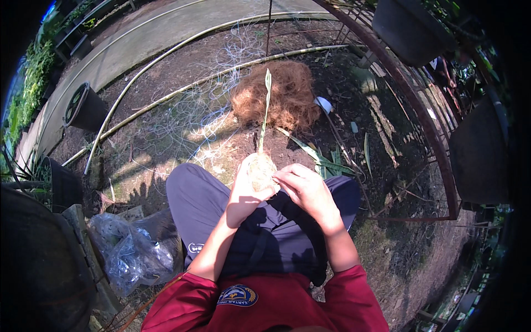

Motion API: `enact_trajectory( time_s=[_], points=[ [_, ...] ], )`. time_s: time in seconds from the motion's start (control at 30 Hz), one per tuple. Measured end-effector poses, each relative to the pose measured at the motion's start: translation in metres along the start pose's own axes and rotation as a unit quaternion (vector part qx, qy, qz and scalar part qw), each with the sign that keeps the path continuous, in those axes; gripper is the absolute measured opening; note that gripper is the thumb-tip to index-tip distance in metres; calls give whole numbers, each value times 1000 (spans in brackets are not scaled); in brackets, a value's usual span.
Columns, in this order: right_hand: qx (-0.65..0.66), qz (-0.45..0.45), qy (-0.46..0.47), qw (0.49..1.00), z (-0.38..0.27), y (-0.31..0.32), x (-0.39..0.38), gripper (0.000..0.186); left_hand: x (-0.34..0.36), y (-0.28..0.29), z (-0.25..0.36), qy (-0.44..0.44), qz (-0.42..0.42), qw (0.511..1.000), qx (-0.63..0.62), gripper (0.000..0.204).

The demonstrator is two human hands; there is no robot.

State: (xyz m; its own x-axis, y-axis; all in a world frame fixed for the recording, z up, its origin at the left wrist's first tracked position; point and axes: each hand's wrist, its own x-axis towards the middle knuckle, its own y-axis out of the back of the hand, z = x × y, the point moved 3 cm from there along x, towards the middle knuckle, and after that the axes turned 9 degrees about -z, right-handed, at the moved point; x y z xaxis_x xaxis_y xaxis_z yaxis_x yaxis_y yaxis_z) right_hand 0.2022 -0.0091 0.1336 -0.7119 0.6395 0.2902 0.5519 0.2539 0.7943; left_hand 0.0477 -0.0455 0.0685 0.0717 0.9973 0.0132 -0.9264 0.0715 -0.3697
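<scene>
Held in the left hand (241, 187), on the near side of the heap of brown fibre (279, 97): a pale fibre ball (260, 169), with one upright striped leaf (266, 113) rising from the top and crossing in front of the heap. Curled round the ball with the left fingers, thumb laid across the lower part. Pinching at the ball's right edge with the right hand (303, 187), thumb and forefinger drawn together; cannot tell whether gripping a strand, loose fibre or just the surface.

Apparently well along with this one piece: leaf base already enclosed, fibre already gathered into a compact, rounded clump. Probably little left beyond securing or tidying the outside. Plenty of fibre unused in the heap; also several loose leaves (332, 162) on the ground, near the heap and to its right, with no wrapping visible. To the heap's left, a sprawl of tangled pale string (213, 113).

Hidden: leaf base inside the ball, most of the left fingertips, the ball's underside. Washed out by sunlight: much of the ball's texture, making any fine binding impossible to confirm. Hard to make out, well left of the heap and nearer the body: contents of a clear plastic bag (130, 252).
</scene>
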Motion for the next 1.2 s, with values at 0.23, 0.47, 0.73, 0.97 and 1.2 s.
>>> enact_trajectory(
  time_s=[0.23, 0.47, 0.73, 0.97, 1.2],
  points=[
    [-35, -27, -9, 999, 6, 0, 7, 13, 0, -4, -6, -4, -2, 1000, -13, 71],
    [199, -57, -66, 976, 34, -15, 7, 11, 0, -6, -4, 0, -32, 999, -42, 70],
    [153, 62, -51, 985, 24, -20, 3, 15, -4, -5, -7, 24, -16, 993, -111, 70],
    [74, 39, 23, 996, 24, -11, 1, 13, -4, -3, -8, 26, -9, 996, -85, 69],
    [19, 59, 14, 998, 26, -19, 0, 11, -2, -5, -11, 29, 13, 998, -58, 66]
  ],
)
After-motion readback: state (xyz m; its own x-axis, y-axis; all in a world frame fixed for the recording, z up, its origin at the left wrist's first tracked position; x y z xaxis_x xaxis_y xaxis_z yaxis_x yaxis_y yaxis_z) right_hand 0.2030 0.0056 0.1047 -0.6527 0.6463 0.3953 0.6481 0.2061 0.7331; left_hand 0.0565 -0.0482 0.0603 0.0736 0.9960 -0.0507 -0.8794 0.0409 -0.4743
